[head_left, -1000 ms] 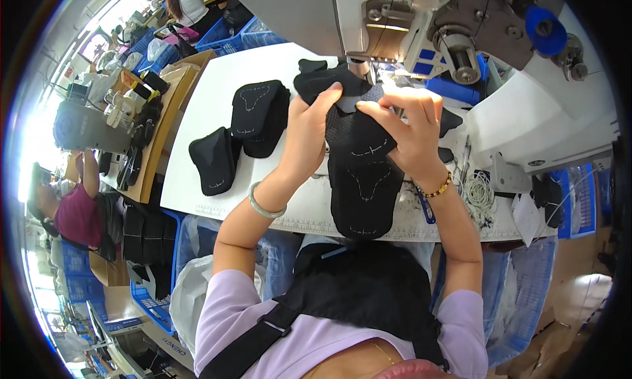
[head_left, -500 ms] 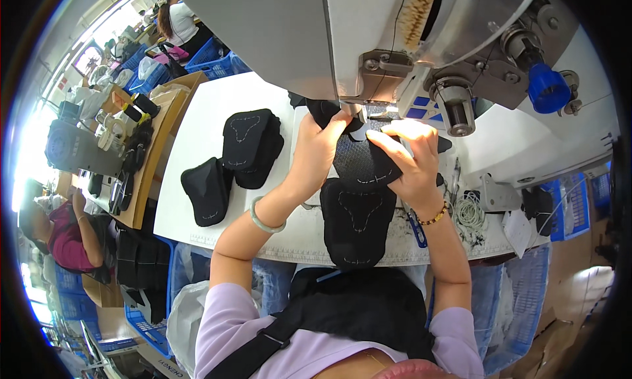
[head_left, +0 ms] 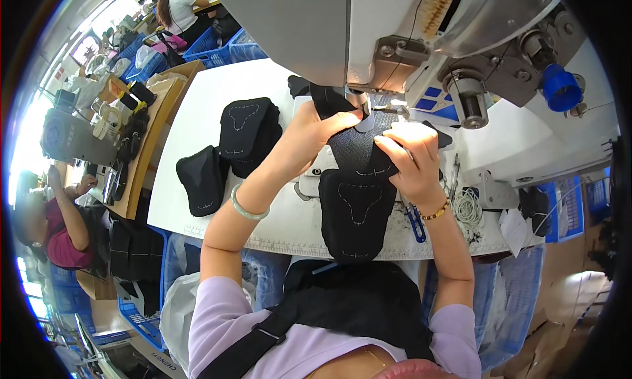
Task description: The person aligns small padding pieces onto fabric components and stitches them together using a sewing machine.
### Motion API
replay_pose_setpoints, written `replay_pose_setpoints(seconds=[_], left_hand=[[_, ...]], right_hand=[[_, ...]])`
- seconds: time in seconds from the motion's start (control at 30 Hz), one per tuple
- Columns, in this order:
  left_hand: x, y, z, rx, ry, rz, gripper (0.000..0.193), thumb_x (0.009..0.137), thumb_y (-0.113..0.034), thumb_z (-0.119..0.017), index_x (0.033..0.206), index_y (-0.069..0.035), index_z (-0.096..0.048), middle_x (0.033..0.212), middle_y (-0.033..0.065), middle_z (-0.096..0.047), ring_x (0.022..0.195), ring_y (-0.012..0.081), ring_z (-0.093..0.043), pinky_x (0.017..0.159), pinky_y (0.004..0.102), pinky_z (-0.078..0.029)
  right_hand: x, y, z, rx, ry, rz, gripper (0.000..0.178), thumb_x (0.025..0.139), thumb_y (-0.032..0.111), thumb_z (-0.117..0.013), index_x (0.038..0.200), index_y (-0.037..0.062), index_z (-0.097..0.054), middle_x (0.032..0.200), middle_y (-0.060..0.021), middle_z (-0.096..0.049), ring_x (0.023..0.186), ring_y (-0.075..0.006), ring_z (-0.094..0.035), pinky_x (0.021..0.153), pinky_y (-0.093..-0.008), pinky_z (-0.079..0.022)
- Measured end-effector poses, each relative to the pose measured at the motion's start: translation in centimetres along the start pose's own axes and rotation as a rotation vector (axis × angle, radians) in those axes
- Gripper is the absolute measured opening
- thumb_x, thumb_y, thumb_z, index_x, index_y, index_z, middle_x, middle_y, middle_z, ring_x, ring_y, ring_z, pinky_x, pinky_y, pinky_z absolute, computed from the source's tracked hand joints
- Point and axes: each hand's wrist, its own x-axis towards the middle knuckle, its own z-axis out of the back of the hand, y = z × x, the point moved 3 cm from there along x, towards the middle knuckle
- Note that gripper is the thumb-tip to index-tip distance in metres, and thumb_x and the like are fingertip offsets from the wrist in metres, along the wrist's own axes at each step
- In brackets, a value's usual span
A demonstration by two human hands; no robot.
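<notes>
A black fabric piece [head_left: 354, 145] with a textured dark grey face lies under the needle area of the sewing machine [head_left: 382, 69]. At its left edge, my left hand [head_left: 321, 130] pinches the fabric between thumb and fingers, close to the presser foot. My right hand [head_left: 413, 156] holds the right side of the same piece, fingers bent and pressed on it. Nearer to me, a stack of black padded pieces [head_left: 355, 214] with white stitched outlines partly slips under the held piece. Another stack of such black pieces [head_left: 247, 132] stands to the left, with one leaning pad [head_left: 201, 181] beside it.
Right of my hand lie small blue-handled snips [head_left: 415, 222] and a tangle of pale cord [head_left: 466, 209]. Blue crates [head_left: 507, 306] stand below the white table [head_left: 178, 155]. Two other people work to the left, one in a maroon top [head_left: 66, 227].
My view has shifted slightly, so the table and stacks sit a little lower left. Both hands keep hold of the fabric; the textured piece looks turned slightly at the machine.
</notes>
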Motion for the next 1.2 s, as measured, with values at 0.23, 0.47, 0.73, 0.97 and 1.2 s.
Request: replay_pose_setpoints(seconds=[0.23, 0.47, 0.73, 0.97, 1.2], left_hand=[[0.1, 0.1, 0.1, -0.072, -0.004, 0.068, 0.016, 0.082, 0.0, -0.055, 0.097, 0.005, -0.057, 0.091, 0.0075, -0.061, 0.079, 0.0103, -0.06, 0.069, 0.0217, -0.05], [-0.1, 0.0, 0.3, -0.16, -0.019, 0.116, 0.014, 0.082, -0.002, -0.057, 0.096, 0.003, -0.059, 0.089, 0.0077, -0.062, 0.078, 0.0115, -0.061, 0.069, 0.0232, -0.05], [0.0, 0.2, 0.1, -0.198, -0.114, 0.139, 0.012, 0.083, -0.001, -0.054, 0.093, 0.004, -0.058, 0.088, 0.0096, -0.062, 0.078, 0.0138, -0.061, 0.07, 0.0246, -0.05], [-0.1, 0.7, -0.2, -0.18, -0.208, 0.094, 0.012, 0.084, 0.002, -0.05, 0.091, 0.006, -0.058, 0.088, 0.0104, -0.062, 0.082, 0.0152, -0.06, 0.073, 0.0257, -0.049], [-0.1, 0.7, -0.3, -0.229, -0.19, 0.094, 0.012, 0.083, 0.002, -0.05, 0.09, 0.006, -0.059, 0.086, 0.0091, -0.061, 0.079, 0.0144, -0.06, 0.072, 0.026, -0.049]], right_hand=[[1.3, 0.2, 0.7, -0.036, 0.024, 0.028, 0.033, 0.065, 0.007, -0.059, 0.098, 0.0093, -0.062, 0.092, 0.0006, -0.055, 0.085, -0.0158, -0.052, 0.074, -0.0316, -0.039], [1.2, 1.8, 0.2, -0.086, 0.035, -0.062, 0.034, 0.067, 0.01, -0.058, 0.101, 0.0125, -0.064, 0.092, 0.0034, -0.054, 0.083, -0.0114, -0.051, 0.071, -0.0282, -0.038], [1.4, 1.2, 0.4, -0.085, 0.06, -0.104, 0.037, 0.065, 0.007, -0.06, 0.101, 0.0158, -0.063, 0.091, 0.0046, -0.054, 0.081, -0.0103, -0.05, 0.074, -0.0291, -0.038], [1.5, 0.6, 0.7, -0.071, 0.057, -0.124, 0.037, 0.065, 0.006, -0.062, 0.1, 0.0148, -0.063, 0.094, 0.004, -0.055, 0.08, -0.0104, -0.051, 0.072, -0.0296, -0.037], [1.2, 1.5, 0.8, -0.068, 0.043, 0.031, 0.029, 0.068, 0.01, -0.063, 0.097, 0.0119, -0.063, 0.093, 0.0028, -0.056, 0.086, -0.0105, -0.053, 0.071, -0.0277, -0.037]])
